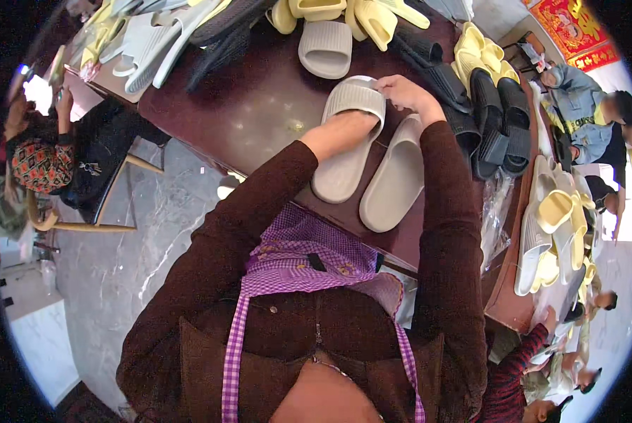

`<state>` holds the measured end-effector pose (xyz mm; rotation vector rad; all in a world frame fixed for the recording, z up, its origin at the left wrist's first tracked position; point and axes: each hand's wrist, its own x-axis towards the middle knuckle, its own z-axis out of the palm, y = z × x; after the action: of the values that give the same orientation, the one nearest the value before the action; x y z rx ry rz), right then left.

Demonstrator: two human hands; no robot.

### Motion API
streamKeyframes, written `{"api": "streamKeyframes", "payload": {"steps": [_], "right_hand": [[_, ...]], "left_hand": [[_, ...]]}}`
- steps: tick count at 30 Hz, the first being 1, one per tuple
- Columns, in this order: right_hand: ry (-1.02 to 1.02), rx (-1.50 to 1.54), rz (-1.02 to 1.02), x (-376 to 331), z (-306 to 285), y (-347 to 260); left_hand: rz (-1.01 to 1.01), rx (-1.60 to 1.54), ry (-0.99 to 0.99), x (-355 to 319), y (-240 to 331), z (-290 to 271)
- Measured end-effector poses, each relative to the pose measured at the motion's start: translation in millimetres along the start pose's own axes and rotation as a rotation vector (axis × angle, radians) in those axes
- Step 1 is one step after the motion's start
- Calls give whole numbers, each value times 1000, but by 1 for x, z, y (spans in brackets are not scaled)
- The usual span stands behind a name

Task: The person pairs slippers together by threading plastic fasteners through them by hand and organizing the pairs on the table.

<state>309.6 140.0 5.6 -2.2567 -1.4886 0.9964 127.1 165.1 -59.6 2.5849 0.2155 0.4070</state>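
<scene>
Two beige slide slippers lie side by side on a dark brown table (259,113). My left hand (355,125) is pushed inside the strap of the left beige slipper (338,173), so its fingers are hidden. My right hand (400,92) pinches the top edge of that slipper's ribbed strap. The second beige slipper (393,183) lies just to the right, under my right forearm, untouched.
Another beige slipper (325,48) lies farther back. Piles of yellow slippers (372,17), black slippers (496,116) and pale grey ones (147,39) ring the table. People sit at the left (48,155) and right (584,106). More slippers (556,225) sit on the right table.
</scene>
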Motion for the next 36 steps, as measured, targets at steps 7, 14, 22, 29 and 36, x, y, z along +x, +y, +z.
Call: {"api": "streamKeyframes", "payload": {"steps": [7,14,22,29,36], "right_hand": [[-153,193,14,-4,0,21],[-200,324,-25,-25,10,35],[-106,421,-36,-42,21,43],[62,518,-13,-50,23,42],[134,454,-48,-49,24,46]], "left_hand": [[-8,-80,25,-11,4,-5],[73,-9,-38,-30,9,-9],[294,280,186,-48,17,0],[306,340,237,-51,19,0],[155,61,306,-52,14,1]]}}
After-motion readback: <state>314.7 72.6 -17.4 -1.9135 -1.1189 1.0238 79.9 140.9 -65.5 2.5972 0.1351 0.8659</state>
